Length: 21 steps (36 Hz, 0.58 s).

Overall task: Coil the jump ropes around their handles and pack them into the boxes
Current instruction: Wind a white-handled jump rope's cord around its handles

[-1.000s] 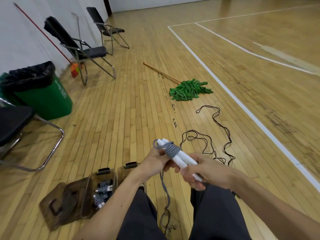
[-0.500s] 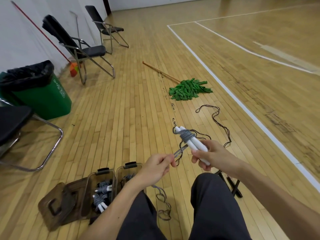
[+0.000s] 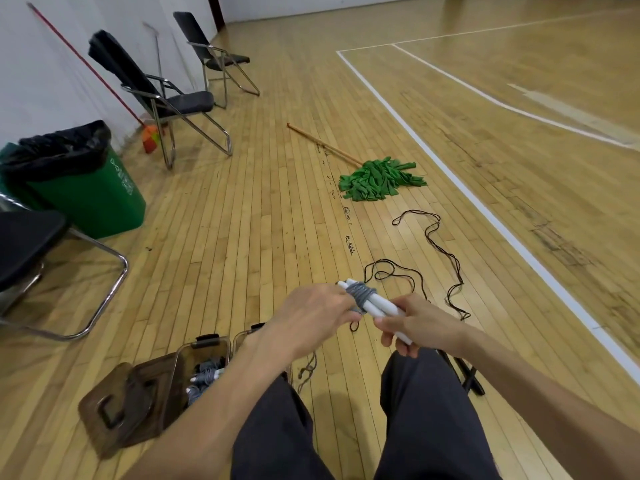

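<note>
Two white jump-rope handles [image 3: 377, 305], bound near their far ends by grey rope coils [image 3: 361, 295], are held above the knees. The right hand [image 3: 414, 323] grips the handles; the left hand [image 3: 313, 315] pinches the coils. Below left, a brown box [image 3: 204, 362] on the floor holds coiled ropes.

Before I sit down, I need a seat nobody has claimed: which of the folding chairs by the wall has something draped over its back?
The nearer folding chair, beside the green bin, has dark cloth over its backrest. The farther chair has a bare back.
</note>
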Each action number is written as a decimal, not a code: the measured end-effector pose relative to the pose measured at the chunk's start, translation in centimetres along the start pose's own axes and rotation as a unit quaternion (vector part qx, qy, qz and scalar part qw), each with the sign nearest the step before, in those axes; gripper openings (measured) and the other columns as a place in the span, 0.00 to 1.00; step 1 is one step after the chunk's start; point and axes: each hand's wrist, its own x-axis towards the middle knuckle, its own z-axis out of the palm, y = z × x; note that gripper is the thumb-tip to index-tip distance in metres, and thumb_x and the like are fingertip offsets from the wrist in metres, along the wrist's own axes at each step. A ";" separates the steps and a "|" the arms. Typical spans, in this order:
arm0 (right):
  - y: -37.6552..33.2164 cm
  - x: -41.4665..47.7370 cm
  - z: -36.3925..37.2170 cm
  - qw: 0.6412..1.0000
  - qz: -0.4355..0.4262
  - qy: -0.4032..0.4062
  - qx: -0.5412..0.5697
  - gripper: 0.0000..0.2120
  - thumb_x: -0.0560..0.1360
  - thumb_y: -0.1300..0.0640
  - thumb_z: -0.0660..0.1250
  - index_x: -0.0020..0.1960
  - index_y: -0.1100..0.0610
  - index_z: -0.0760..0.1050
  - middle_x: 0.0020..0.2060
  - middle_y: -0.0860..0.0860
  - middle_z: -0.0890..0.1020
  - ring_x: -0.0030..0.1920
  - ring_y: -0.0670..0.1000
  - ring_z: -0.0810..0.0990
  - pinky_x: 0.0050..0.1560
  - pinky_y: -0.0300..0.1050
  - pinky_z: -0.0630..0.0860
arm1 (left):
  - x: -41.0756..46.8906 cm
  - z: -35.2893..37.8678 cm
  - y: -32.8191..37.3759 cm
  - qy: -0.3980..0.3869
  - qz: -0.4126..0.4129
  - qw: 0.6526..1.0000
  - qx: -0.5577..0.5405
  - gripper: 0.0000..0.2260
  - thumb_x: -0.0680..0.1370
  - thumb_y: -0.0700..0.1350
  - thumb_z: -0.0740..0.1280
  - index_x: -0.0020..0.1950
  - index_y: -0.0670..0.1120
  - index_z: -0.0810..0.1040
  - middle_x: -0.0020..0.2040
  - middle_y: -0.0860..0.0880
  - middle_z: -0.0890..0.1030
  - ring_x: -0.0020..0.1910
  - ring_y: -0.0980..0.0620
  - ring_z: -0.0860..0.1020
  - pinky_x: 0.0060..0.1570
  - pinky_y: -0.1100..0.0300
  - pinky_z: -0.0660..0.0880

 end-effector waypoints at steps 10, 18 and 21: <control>-1.6 -1.2 0.2 0.994 0.008 -0.097 -0.043 0.08 0.82 0.55 0.66 0.51 0.61 0.73 0.34 0.53 0.79 0.27 0.49 0.74 0.29 0.41 0.73 | 0.7 -3.0 0.1 -0.029 0.061 0.998 0.014 0.16 0.82 0.56 0.59 0.60 0.50 0.80 0.46 0.55 0.74 0.46 0.55 0.74 0.47 0.57 0.76; -2.0 -1.8 0.6 0.990 0.003 -0.127 -0.059 0.09 0.82 0.55 0.67 0.50 0.61 0.73 0.35 0.54 0.78 0.27 0.49 0.73 0.28 0.41 0.71 | 1.6 -3.2 -0.4 -0.020 0.075 0.997 -0.022 0.15 0.80 0.57 0.63 0.54 0.48 0.82 0.42 0.56 0.72 0.41 0.57 0.71 0.37 0.65 0.64; -2.2 -2.1 0.6 0.986 -0.002 -0.147 -0.073 0.08 0.81 0.55 0.67 0.49 0.60 0.74 0.34 0.53 0.78 0.27 0.48 0.74 0.28 0.41 0.71 | 1.9 -3.2 -0.7 -0.037 0.072 0.996 -0.040 0.16 0.79 0.58 0.65 0.54 0.48 0.83 0.41 0.57 0.72 0.41 0.59 0.70 0.40 0.65 0.65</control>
